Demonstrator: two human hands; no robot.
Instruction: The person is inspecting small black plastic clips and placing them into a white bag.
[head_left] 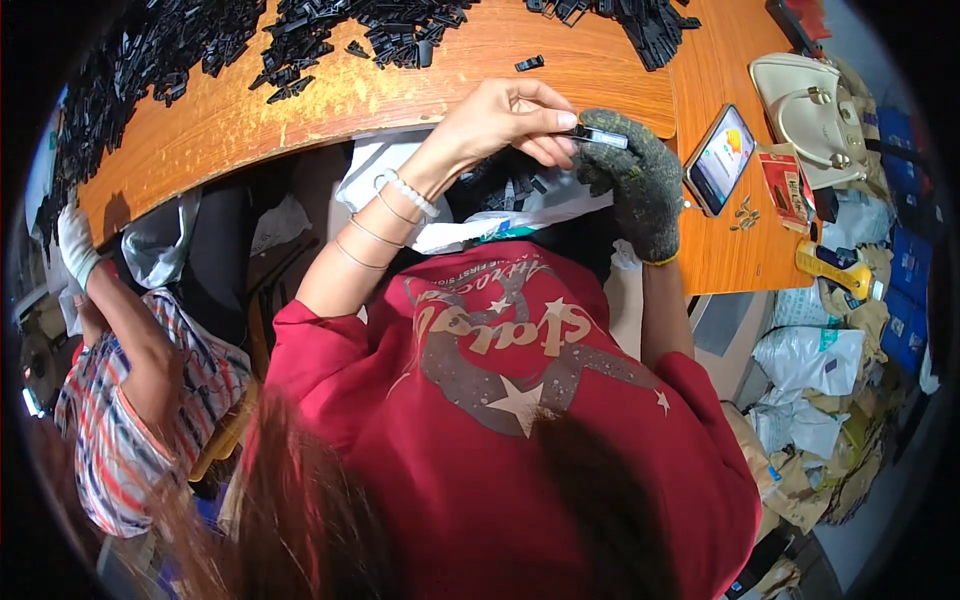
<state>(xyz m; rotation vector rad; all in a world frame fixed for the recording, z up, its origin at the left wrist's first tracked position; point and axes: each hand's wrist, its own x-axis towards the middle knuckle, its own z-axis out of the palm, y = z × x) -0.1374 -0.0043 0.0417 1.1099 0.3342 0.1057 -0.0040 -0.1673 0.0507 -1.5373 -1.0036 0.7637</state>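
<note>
My bare left hand (515,120), with bracelets on its wrist, pinches the dark end of a small black plastic part (582,132) between thumb and fingers. A pale, shiny strip (608,138) runs from that end across the fingers of my right hand (635,180). My right hand wears a dark grey knit glove, and its fingers are curled around the strip's side; their tips are partly hidden. Under both hands an open white plastic bag (460,235) lies at my lap, with black parts (515,185) inside.
Heaps of black plastic parts (350,40) cover the wooden table's far side; one loose part (530,63) lies nearer. At right are a phone (722,160), red packet (786,187), cream handbag (800,110) and yellow-handled tool (835,268). A co-worker's gloved hand (76,240) is at far left.
</note>
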